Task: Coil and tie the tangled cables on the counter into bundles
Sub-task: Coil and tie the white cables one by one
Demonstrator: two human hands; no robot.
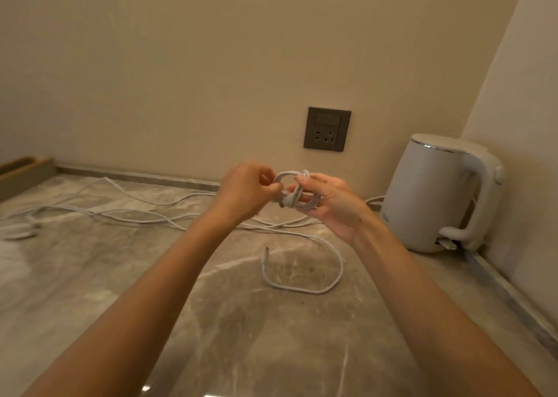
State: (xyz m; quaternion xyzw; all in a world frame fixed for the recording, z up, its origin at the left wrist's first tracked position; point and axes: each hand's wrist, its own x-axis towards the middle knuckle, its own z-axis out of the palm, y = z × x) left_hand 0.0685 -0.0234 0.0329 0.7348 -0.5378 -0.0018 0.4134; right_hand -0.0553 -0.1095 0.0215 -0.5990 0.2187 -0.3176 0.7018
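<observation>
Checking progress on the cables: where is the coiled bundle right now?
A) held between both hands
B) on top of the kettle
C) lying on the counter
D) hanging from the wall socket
A: the left hand and right hand both hold the bundle up above the counter.

Wooden tray [22,171] cut by the left edge, 1 cable end [374,199] perhaps hidden behind the kettle [434,197].
</observation>
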